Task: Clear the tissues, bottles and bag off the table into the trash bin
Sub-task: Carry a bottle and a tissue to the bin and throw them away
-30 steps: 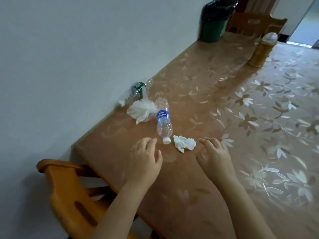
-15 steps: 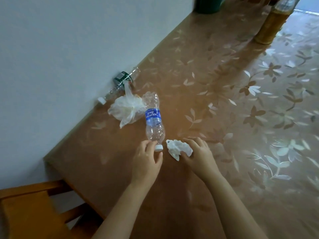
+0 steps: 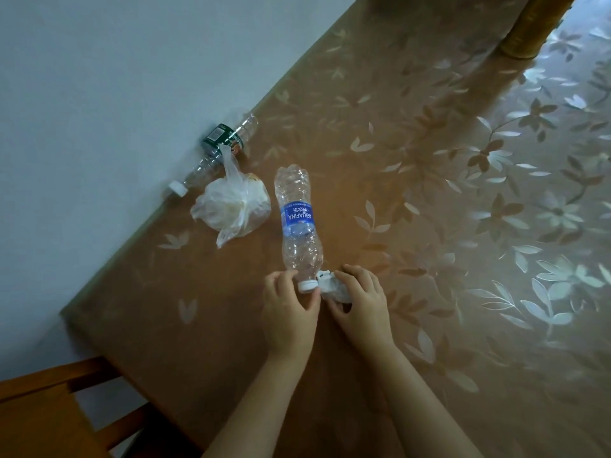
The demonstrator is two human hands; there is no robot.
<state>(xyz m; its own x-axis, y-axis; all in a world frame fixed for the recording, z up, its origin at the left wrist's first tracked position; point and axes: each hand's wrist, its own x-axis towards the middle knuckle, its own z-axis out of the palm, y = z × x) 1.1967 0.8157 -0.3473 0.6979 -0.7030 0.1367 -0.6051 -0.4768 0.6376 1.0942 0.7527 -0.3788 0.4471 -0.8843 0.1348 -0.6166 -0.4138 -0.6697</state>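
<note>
A clear blue-labelled bottle (image 3: 298,223) lies on the table (image 3: 413,200), cap toward me. My left hand (image 3: 291,312) pinches its neck at the white cap. My right hand (image 3: 360,302) is closed over a crumpled white tissue (image 3: 332,287) right beside the cap. A knotted white plastic bag (image 3: 231,206) lies left of the bottle. Behind the bag, a second clear bottle with a green label (image 3: 218,150) lies along the wall. The trash bin is out of view.
A tall amber bottle (image 3: 529,28) stands at the far top right. A wooden chair (image 3: 49,408) sits at the table's near left corner. The wall runs along the table's left edge.
The view tilted down, losing the bin. My left hand reached forward onto the bottle's cap end, and my right hand closed over the tissue.
</note>
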